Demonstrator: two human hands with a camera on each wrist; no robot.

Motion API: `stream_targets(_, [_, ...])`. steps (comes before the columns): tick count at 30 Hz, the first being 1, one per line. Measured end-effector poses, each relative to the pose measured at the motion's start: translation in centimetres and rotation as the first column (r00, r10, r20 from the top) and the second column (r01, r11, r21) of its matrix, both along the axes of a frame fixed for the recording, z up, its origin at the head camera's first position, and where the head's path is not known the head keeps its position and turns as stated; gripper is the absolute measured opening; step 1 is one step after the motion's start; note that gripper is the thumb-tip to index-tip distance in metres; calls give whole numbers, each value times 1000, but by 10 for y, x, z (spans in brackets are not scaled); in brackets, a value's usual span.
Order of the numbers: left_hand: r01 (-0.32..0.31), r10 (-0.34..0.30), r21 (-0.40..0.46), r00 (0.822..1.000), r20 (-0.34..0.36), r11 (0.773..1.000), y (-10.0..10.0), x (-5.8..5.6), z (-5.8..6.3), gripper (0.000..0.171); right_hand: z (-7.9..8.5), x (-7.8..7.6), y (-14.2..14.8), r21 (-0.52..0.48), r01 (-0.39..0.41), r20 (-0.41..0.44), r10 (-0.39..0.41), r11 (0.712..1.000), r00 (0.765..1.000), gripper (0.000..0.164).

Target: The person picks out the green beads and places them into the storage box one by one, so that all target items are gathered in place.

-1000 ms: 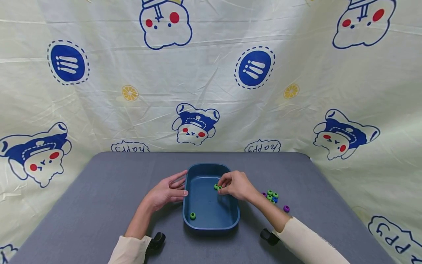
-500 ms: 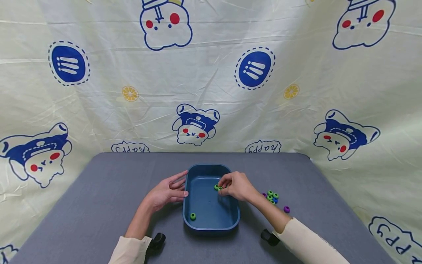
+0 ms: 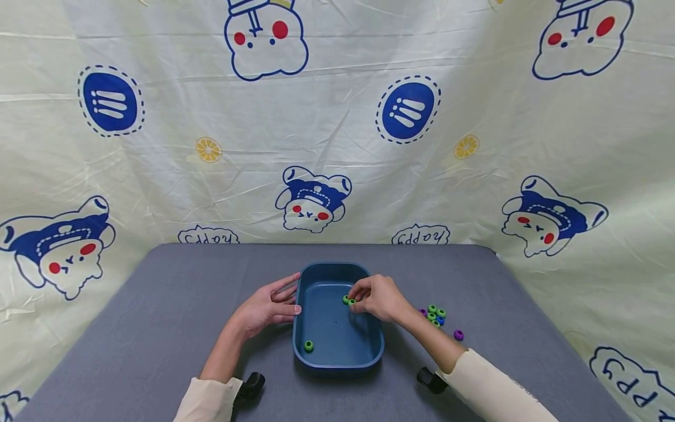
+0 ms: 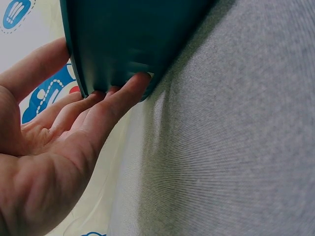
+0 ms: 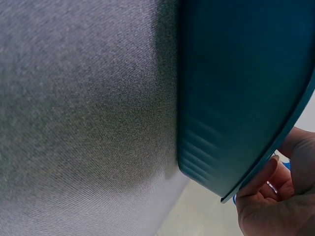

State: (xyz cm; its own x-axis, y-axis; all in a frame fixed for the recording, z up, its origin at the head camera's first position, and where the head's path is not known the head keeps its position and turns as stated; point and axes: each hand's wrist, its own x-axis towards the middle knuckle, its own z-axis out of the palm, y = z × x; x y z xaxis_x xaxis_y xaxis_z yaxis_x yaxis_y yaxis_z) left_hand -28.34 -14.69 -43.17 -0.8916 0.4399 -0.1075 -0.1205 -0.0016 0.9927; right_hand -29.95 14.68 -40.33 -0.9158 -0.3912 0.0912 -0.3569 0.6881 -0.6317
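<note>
A deep blue rectangular tray (image 3: 329, 328) stands on the table in front of me. My left hand (image 3: 268, 309) lies along its left side, straight fingers (image 4: 129, 93) against the outer wall and the thumb at the rim. My right hand (image 3: 381, 298) reaches over the right rim and pinches a small green bead (image 3: 351, 302) between thumb and forefinger. Right beside that bead, inside the tray, is another green bead (image 3: 345, 299). A third green bead (image 3: 308, 346) rests in the tray's near left corner. In the right wrist view the tray wall hides the fingertips and the bead.
On the table to the right lies a loose cluster of green beads (image 3: 432, 316), with a blue bead (image 3: 440, 320) and a purple bead (image 3: 422, 312) among them. Another purple bead (image 3: 459, 334) lies apart, nearer me. A printed curtain (image 3: 337, 117) hangs behind the grey table (image 3: 211, 281).
</note>
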Motion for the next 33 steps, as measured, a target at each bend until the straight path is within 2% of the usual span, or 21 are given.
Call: stream_targets(33, [-14, 14, -8, 1000, 0, 1000, 1, -1, 0, 77, 0, 1, 1, -5, -14, 6, 14, 1000, 1000, 18])
